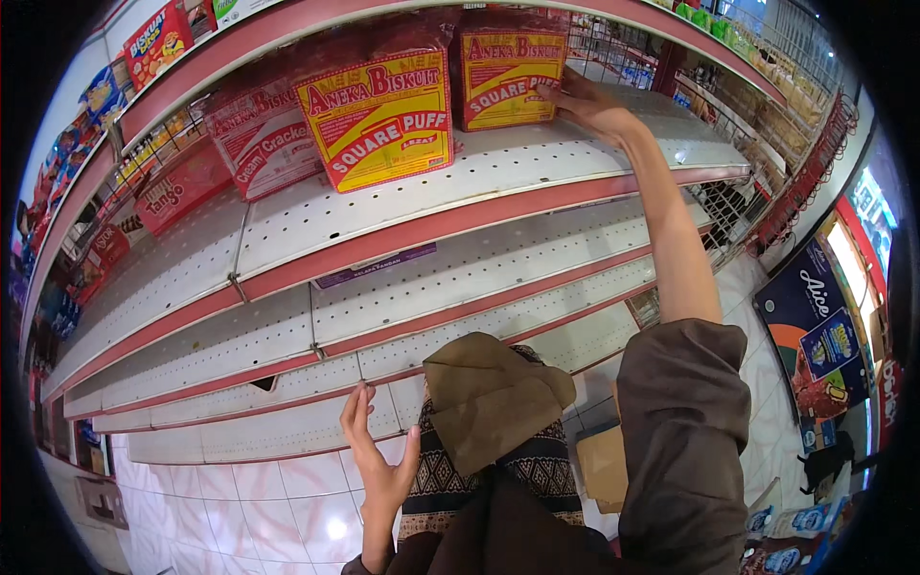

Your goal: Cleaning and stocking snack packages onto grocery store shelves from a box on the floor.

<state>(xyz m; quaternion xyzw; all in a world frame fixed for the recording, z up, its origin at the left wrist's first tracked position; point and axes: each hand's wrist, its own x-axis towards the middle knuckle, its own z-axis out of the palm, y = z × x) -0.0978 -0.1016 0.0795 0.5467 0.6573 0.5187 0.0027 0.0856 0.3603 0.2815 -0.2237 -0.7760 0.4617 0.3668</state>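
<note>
My right hand (593, 108) reaches onto the upper metal shelf, its fingers against the right side of a red and yellow pack of square puff biscuits (512, 83). Whether it grips the pack cannot be told. Left of it, another square puff pack (381, 118) stands nearer the shelf's front edge, and a pack of cream crackers (269, 140) is beside that one. Low in front of my body, my left hand (381, 449) is raised with fingers and thumb apart, holding nothing.
Perforated white shelves (431, 194) with red edges run across the view in tiers. Red wafer packs (187, 190) stand at the left. A wire rack (798, 144) and an ice cream freezer (812, 323) are at the right. Cardboard (602, 467) lies on the tiled floor.
</note>
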